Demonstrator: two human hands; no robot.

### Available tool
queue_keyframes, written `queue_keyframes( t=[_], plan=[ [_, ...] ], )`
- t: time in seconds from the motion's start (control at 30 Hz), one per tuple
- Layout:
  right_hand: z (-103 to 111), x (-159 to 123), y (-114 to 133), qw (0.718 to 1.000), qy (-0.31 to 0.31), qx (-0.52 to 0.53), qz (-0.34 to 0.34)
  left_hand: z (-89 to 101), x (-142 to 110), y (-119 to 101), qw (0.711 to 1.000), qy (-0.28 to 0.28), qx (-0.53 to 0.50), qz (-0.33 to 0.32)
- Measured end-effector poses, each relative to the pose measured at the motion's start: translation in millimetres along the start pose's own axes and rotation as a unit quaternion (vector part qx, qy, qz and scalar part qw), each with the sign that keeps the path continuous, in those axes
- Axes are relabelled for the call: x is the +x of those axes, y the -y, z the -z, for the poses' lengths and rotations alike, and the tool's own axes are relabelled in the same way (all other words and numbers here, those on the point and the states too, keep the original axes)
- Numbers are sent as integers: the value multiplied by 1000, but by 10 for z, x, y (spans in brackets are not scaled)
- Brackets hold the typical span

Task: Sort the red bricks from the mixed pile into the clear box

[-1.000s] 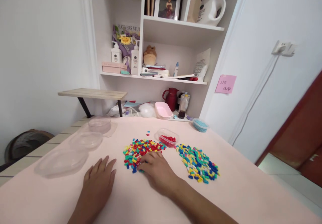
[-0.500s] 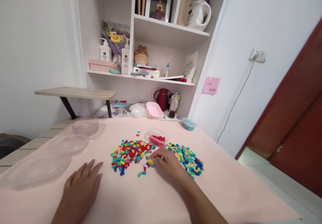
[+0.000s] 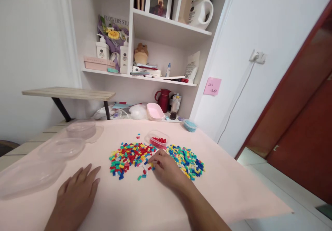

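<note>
My left hand point(image 3: 75, 194) lies flat on the pink tabletop with its fingers spread, holding nothing. To the right, my right hand point(image 3: 166, 168) reaches in between two heaps of small coloured plastic pieces. Its fingers are bent and drawn together at the loose pieces; what they hold, if anything, is hidden. The left heap point(image 3: 129, 156) mixes red, green, yellow and blue pieces. Partly behind my right hand lies the other heap point(image 3: 188, 160), mostly blue, green, yellow and white. Just beyond my fingers stands a clear tub point(image 3: 157, 134) with red pieces point(image 3: 158, 141) in it.
Several clear plastic containers point(image 3: 62, 148) line the table's left side. A tub of light blue bits point(image 3: 190, 126) sits at the far right corner. Along the back are a pink basin point(image 3: 155, 112), a dark red jug point(image 3: 163, 100) and a bottle point(image 3: 175, 107). A small wooden stand point(image 3: 70, 92) rises at left.
The whole view has shifted slightly, so things appear farther left. My right hand's fingers have moved a little over the loose pieces between the heaps. My left hand stays flat.
</note>
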State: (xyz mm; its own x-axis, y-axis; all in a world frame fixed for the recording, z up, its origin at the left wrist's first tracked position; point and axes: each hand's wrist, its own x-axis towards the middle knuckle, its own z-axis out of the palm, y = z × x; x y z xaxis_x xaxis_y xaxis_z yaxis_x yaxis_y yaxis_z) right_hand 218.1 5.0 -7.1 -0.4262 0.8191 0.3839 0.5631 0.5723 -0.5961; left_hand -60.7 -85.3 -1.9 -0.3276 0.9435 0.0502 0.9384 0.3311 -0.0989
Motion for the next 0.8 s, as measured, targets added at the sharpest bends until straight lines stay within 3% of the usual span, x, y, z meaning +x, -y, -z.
queue_keyframes(
  t=[0.4,0.57,0.8],
  plan=[
    [-64,-37,13,1000,23,12,8,61,-15,-16,1000,23,-7,6],
    [-19,65,-14,997,-41,69,-9,11,0,-2,1000,12,-22,4],
    [288,386,-134,977,-149,133,-74,-59,16,29,1000,-9,-27,1]
  ],
)
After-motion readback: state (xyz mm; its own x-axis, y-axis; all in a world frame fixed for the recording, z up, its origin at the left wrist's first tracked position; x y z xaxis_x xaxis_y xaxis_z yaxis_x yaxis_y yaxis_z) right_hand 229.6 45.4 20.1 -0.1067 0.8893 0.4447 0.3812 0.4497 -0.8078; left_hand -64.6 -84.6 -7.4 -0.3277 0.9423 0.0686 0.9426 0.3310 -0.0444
